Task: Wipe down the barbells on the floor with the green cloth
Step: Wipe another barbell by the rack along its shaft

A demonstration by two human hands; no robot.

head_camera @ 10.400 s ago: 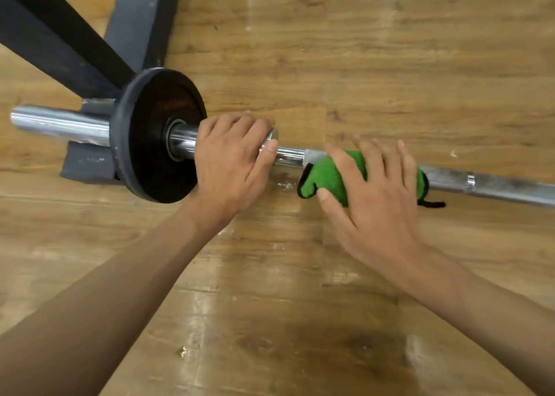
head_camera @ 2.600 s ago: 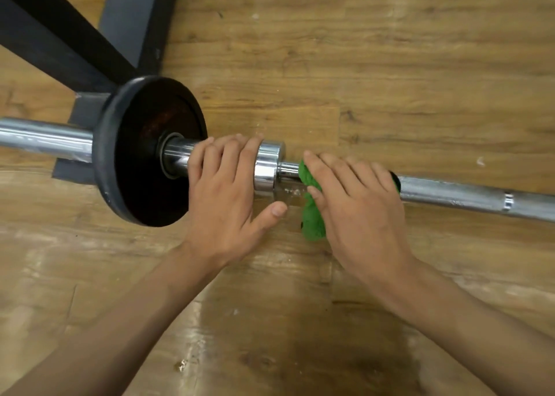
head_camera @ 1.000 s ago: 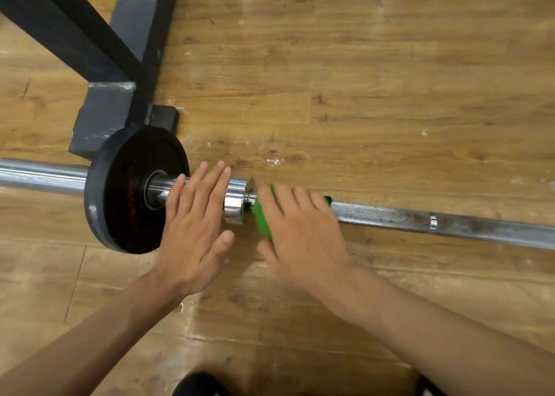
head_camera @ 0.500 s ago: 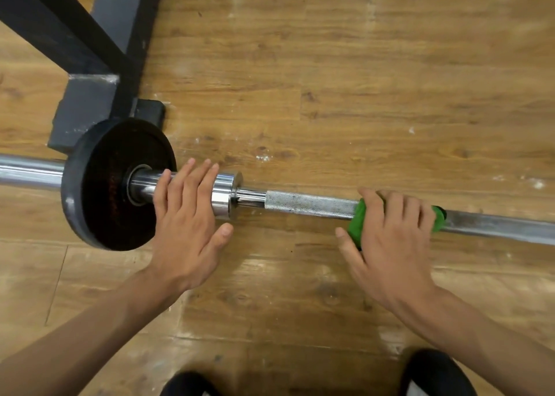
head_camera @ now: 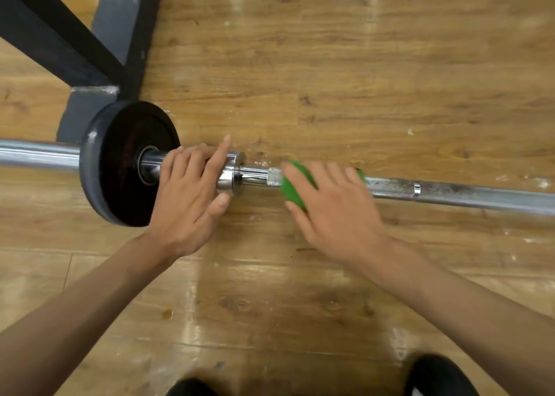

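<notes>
Left hand (head_camera: pixel 189 197): mine, set on the thick sleeve of the barbell (head_camera: pixel 465 192), between the plate and the collar. Three fingers curl over the chrome, the forefinger is lifted straight, and the thumb is tucked beneath, touching the collar.

Right hand (head_camera: pixel 330 209): mine, gripping the green cloth (head_camera: pixel 295 185), fingers laid over the top and thumb below. It is blurred, so I cannot say how far the fingers close round the far side.

Green cloth: wrapped on the knurled shaft just right of the collar, showing at both edges of my hand.

Collar (head_camera: pixel 232 171): bright chrome, with a short bare stretch of shaft between it and the cloth.

Plate (head_camera: pixel 120 167): black, on edge on the sleeve, just left of my left hand.

Barbell: lying across the wooden floor (head_camera: pixel 375 65), running out of view at both sides.

Black frame (head_camera: pixel 90 35): dark steel beams at upper left, beyond the plate.

Shoes (head_camera: pixel 441 377): black toes at the bottom edge.
</notes>
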